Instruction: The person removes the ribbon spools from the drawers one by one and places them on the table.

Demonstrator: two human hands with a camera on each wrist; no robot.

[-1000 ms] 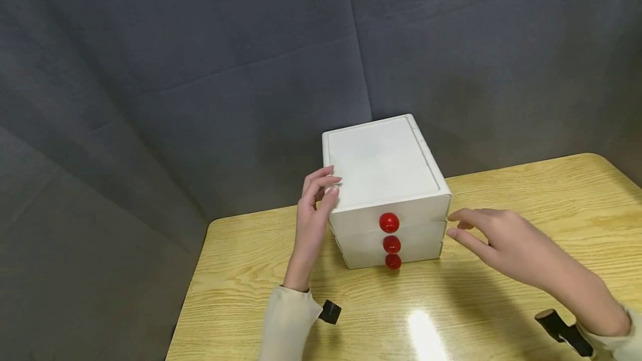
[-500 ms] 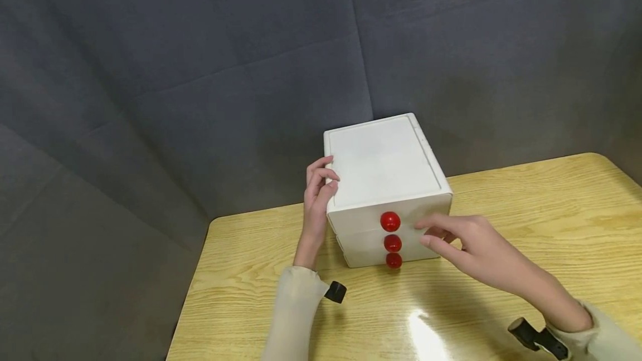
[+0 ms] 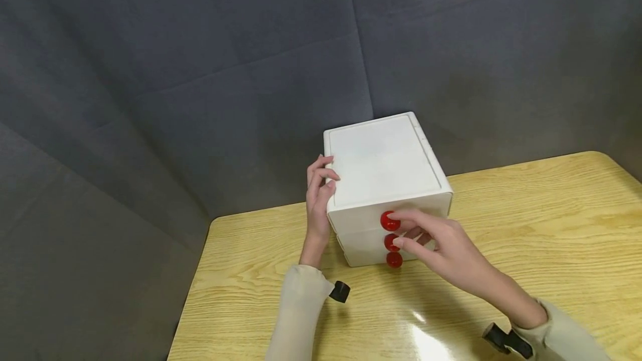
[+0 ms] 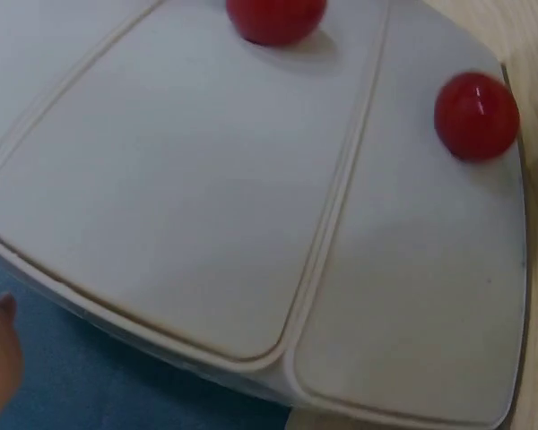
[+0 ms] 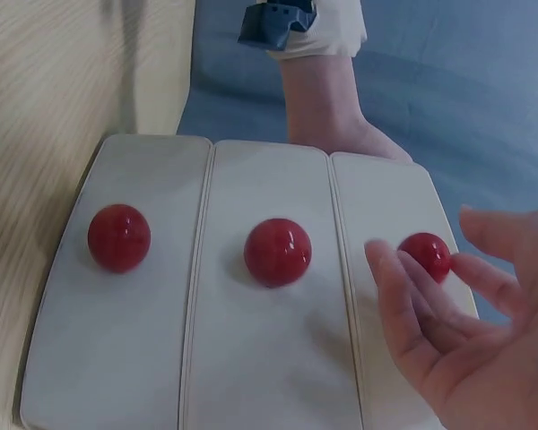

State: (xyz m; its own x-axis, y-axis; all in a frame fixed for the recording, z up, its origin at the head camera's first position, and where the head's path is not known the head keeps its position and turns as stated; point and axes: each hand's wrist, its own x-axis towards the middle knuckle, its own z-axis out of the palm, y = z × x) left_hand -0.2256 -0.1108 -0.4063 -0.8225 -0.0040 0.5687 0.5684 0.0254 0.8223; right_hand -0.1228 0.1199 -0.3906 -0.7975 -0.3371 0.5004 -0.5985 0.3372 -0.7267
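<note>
In the head view, a white plastic-looking three-drawer cabinet (image 3: 383, 160) stands on the pale wood-grain table (image 3: 241, 272). The person's left hand (image 3: 318, 199) rests against its left side, loosely bent fingers lying on the top edge. Three glossy round red knobs run down the front in one column. The right hand (image 3: 453, 252) is nearer to them, reaching from the right: its index tip overlaps the top knob (image 3: 385, 222), while its thumb tip lies lower, over the middle knob (image 3: 388, 243).

The left wrist view shows the middle and bottom knobs; left fingertips edge in beside the cabinet.

In the right wrist view, the right hand's fingers stand apart around the top knob, unclenched; whether any fingertip touches it, I cannot tell.
</note>
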